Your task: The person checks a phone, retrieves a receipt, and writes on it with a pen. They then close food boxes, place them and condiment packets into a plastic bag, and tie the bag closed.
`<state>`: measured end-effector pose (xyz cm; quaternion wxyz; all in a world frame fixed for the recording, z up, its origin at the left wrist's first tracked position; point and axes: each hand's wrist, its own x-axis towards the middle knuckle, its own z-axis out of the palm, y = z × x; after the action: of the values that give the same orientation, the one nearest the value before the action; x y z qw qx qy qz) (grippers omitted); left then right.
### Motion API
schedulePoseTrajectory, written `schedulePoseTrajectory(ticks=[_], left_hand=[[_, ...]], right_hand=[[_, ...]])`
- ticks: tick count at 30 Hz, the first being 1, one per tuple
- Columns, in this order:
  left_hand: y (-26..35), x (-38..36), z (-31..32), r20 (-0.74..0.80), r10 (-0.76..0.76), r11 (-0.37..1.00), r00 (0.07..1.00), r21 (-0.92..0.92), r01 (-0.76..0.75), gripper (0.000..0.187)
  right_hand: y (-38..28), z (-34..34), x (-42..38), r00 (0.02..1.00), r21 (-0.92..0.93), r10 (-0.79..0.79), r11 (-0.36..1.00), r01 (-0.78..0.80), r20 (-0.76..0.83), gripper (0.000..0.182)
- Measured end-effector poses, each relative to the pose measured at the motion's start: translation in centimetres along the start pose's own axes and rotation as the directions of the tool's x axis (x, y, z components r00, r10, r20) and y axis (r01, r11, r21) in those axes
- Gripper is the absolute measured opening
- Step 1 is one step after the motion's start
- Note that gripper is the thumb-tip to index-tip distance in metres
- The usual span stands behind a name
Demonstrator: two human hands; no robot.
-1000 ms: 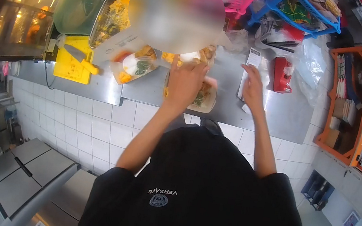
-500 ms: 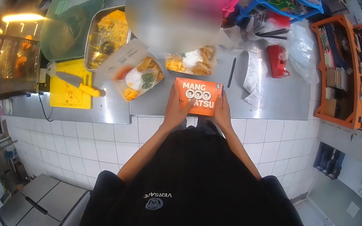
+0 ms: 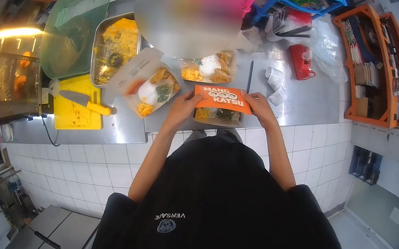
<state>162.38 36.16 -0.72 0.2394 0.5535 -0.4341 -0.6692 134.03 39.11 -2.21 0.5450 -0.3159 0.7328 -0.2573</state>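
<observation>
From my distant seat I look down the person's arms to the box point(image 3: 218, 121), which lies on the near edge of the counter point(image 3: 308, 105), straight ahead of the body and between the hands. Its long axis runs left to right, across the line of the forearms, and its open side faces the body, with food showing inside. The orange lid point(image 3: 219, 105) covers the far part, partly raised, its long axis also left to right and its lettering upright as I read it. The left hand point(image 3: 183, 106) grips the lid's left end and the right hand point(image 3: 262, 109) grips its right end, thumbs and fingers closed on the card; neither hand is clearly nearer (both touch it).

Just beyond the left hand lies the left box point(image 3: 148, 92), open and turned at a slant, while the far box point(image 3: 208, 69) sits past the lid, its length roughly left to right. The pen point(image 3: 250, 76) points away from me beyond the right hand, with the curled receipt point(image 3: 276, 86) to its right. Farther off I make out the red dispenser point(image 3: 300, 62) and, at left, the tray point(image 3: 95, 50)
</observation>
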Motion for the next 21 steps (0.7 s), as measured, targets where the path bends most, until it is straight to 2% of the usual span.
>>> schedulePoseTrajectory(ticks=[2, 5, 8, 9, 11, 12, 14, 17, 19, 21], left_hand=[[-0.3, -0.3, 0.7, -0.084, 0.002, 0.997, 0.996, 0.073, 0.004, 0.054], [-0.9, -1.0, 1.5, -0.113, 0.051, 0.996, 0.992, -0.069, -0.059, 0.054], [-1.9, -1.2, 2.2, -0.068, -0.03, 0.99, 0.997, -0.139, 0.02, 0.053], [-3.5, -0.6, 2.3, -0.11, 0.03, 0.997, 0.993, -0.062, -0.037, 0.053], [-7.2, 1.1, 2.7, -0.174, 0.161, 0.985, 0.972, 0.097, -0.145, 0.052], [-6.8, 0.8, 3.0, -0.209, 0.173, 0.979, 0.962, 0.145, -0.145, 0.052], [-6.1, 0.1, 3.7, -0.276, 0.203, 0.961, 0.939, 0.24, -0.137, 0.052], [-8.8, 1.5, 3.5, -0.257, 0.236, 0.918, 0.937, 0.375, -0.128, 0.054], [-9.9, 2.1, 3.4, -0.196, 0.21, 0.934, 0.958, 0.329, -0.138, 0.055], [-10.3, 1.9, 3.6, -0.172, 0.251, 0.922, 0.953, 0.342, -0.181, 0.055]], right_hand=[[0.4, 0.1, 0.0, 1.0, 0.018, 0.022, 1.0, -0.022, 0.01, 0.056], [0.8, 0.4, 0.0, 1.0, 0.039, 0.021, 0.999, -0.021, 0.006, 0.053], [1.1, 0.8, 0.1, 0.999, -0.01, -0.044, 0.999, 0.043, -0.013, 0.05], [1.1, 0.8, 0.2, 0.997, -0.038, -0.075, 0.997, 0.074, -0.023, 0.05], [1.1, 1.0, 0.2, 0.994, -0.21, -0.093, 0.975, 0.078, -0.063, 0.049], [0.9, 1.2, 0.1, 0.991, -0.295, -0.105, 0.953, 0.077, -0.081, 0.049], [0.9, 1.8, -0.7, 0.969, -0.335, -0.214, 0.928, 0.164, -0.12, 0.047], [1.3, 2.6, -1.5, 0.932, -0.426, -0.325, 0.874, 0.232, -0.16, 0.043], [2.1, 3.2, -1.3, 0.909, -0.477, -0.374, 0.842, 0.25, -0.185, 0.04], [3.9, 4.0, -0.9, 0.886, -0.514, -0.41, 0.82, 0.252, -0.218, 0.037]])
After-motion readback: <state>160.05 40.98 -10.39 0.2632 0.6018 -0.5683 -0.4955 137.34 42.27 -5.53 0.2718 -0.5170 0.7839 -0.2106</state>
